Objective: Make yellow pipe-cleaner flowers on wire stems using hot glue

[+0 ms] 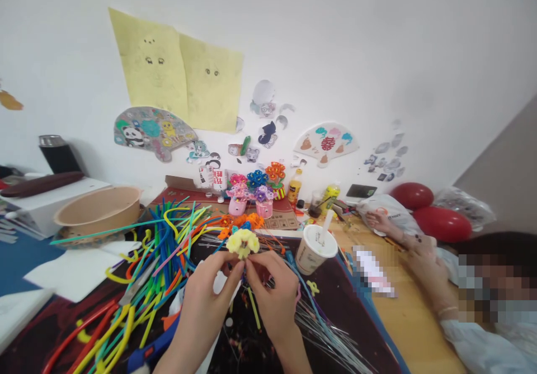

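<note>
Between the fingertips of my left hand (212, 293) and my right hand (272, 284) is a pale yellow pipe-cleaner flower (243, 244), pinched from both sides at its base. Both hands are closed on it above the dark mat. A yellow-green pipe-cleaner piece (254, 308) shows below the hands. To the left spreads a pile of colourful pipe cleaners (168, 240), with red-handled pliers (90, 329) on it. Beneath my left forearm lies a blue tool (151, 351), partly hidden. Orange pipe-cleaner flowers (247, 221) sit just behind the yellow one.
A lidded cup with a straw (316, 251) stands right of my hands, near thin wire stems (331, 329). Small potted pipe-cleaner flowers (264, 200) line the back. A tan basin (98, 212) is at left. Another person's arm (432, 268) rests on the wooden table at right.
</note>
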`<control>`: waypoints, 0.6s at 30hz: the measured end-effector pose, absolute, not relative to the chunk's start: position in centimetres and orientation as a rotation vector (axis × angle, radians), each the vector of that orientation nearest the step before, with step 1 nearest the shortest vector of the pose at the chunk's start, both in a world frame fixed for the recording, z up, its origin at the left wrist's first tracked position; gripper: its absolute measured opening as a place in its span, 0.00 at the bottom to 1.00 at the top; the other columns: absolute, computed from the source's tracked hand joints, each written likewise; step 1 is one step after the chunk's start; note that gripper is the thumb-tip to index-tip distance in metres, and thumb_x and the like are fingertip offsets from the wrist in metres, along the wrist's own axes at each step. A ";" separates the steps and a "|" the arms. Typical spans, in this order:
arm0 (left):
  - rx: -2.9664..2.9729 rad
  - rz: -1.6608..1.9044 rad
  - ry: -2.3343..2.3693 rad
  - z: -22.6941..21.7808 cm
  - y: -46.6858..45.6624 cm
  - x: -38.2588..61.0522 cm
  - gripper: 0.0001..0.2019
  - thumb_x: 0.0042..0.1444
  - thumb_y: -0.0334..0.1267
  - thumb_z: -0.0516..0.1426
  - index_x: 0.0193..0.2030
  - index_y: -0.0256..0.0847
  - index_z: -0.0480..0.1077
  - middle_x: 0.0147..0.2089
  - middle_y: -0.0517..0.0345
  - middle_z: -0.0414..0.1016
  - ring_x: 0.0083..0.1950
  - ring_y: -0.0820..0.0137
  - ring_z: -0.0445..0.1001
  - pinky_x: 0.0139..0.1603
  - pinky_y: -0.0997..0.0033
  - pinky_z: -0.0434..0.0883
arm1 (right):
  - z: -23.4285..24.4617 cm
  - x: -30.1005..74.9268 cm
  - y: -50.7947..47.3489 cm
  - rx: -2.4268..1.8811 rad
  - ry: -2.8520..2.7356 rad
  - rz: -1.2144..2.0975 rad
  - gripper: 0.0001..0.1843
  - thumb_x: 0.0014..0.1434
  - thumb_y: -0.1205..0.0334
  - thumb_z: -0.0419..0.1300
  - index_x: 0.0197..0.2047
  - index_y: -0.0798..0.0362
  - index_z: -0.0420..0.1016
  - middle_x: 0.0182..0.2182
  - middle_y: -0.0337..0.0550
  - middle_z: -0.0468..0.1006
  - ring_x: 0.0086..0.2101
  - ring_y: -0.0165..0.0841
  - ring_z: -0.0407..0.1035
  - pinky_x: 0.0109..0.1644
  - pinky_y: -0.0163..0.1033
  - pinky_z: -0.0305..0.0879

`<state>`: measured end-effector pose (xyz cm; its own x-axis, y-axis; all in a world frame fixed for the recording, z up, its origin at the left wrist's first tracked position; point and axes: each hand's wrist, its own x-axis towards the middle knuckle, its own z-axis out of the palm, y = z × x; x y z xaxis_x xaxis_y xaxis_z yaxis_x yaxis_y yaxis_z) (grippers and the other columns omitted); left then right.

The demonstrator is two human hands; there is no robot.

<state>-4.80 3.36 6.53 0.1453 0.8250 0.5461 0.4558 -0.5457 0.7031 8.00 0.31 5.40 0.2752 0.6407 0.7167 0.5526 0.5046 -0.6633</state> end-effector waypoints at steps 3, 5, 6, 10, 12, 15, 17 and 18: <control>2.034 1.380 1.233 6.5 3.3 -5.0 0.12 0.57 0.49 0.56 0.32 0.43 0.73 0.28 0.59 0.78 0.28 0.66 0.75 0.32 0.70 0.71 | 5.3 7.8 0.3 -1.141 -1.359 0.127 0.06 0.61 0.67 0.61 0.32 0.54 0.79 0.25 0.39 0.77 0.23 0.30 0.68 0.27 0.33 0.63; 2.020 1.388 1.228 6.7 3.1 -5.1 0.12 0.56 0.49 0.56 0.32 0.43 0.73 0.27 0.60 0.77 0.28 0.67 0.74 0.31 0.71 0.71 | 5.2 7.6 0.4 -1.140 -1.334 0.166 0.07 0.61 0.66 0.61 0.32 0.54 0.79 0.25 0.40 0.77 0.23 0.30 0.68 0.26 0.33 0.63; 2.014 1.392 1.224 6.7 3.1 -5.1 0.12 0.56 0.49 0.56 0.31 0.44 0.73 0.27 0.60 0.77 0.27 0.67 0.73 0.31 0.71 0.71 | 5.2 7.5 0.4 -1.137 -1.320 0.188 0.07 0.61 0.65 0.61 0.32 0.54 0.79 0.25 0.40 0.77 0.23 0.30 0.68 0.26 0.33 0.64; 1.990 1.398 1.218 6.9 2.8 -5.4 0.13 0.57 0.50 0.56 0.31 0.44 0.72 0.25 0.61 0.76 0.26 0.68 0.73 0.29 0.72 0.70 | 5.1 7.1 0.4 -1.116 -1.263 0.296 0.06 0.59 0.64 0.62 0.32 0.53 0.80 0.25 0.39 0.77 0.22 0.30 0.67 0.24 0.32 0.63; 1.982 1.386 1.224 6.8 2.8 -5.4 0.14 0.57 0.51 0.55 0.30 0.44 0.73 0.26 0.61 0.76 0.26 0.67 0.73 0.29 0.72 0.70 | 5.1 6.9 0.3 -1.112 -1.230 0.337 0.05 0.59 0.63 0.62 0.33 0.53 0.80 0.25 0.39 0.78 0.22 0.30 0.67 0.24 0.32 0.63; 1.980 1.347 1.222 6.6 2.7 -5.4 0.13 0.57 0.50 0.55 0.31 0.44 0.73 0.27 0.60 0.77 0.27 0.67 0.74 0.29 0.71 0.69 | 4.7 6.7 0.2 -1.143 -1.170 0.365 0.06 0.58 0.63 0.62 0.31 0.53 0.80 0.24 0.39 0.78 0.22 0.30 0.67 0.24 0.33 0.64; 1.986 1.307 1.202 6.4 2.6 -5.3 0.13 0.58 0.49 0.55 0.33 0.44 0.75 0.29 0.60 0.79 0.28 0.67 0.75 0.30 0.71 0.70 | 4.3 6.8 0.1 -1.189 -1.121 0.381 0.08 0.58 0.62 0.63 0.30 0.53 0.80 0.23 0.39 0.77 0.22 0.30 0.67 0.25 0.33 0.63; 1.991 1.287 1.188 6.3 2.5 -5.3 0.13 0.58 0.49 0.56 0.34 0.44 0.75 0.30 0.59 0.80 0.29 0.66 0.76 0.30 0.71 0.71 | 4.1 6.9 0.0 -1.207 -1.096 0.395 0.08 0.59 0.61 0.63 0.29 0.54 0.79 0.22 0.38 0.76 0.22 0.30 0.66 0.25 0.33 0.63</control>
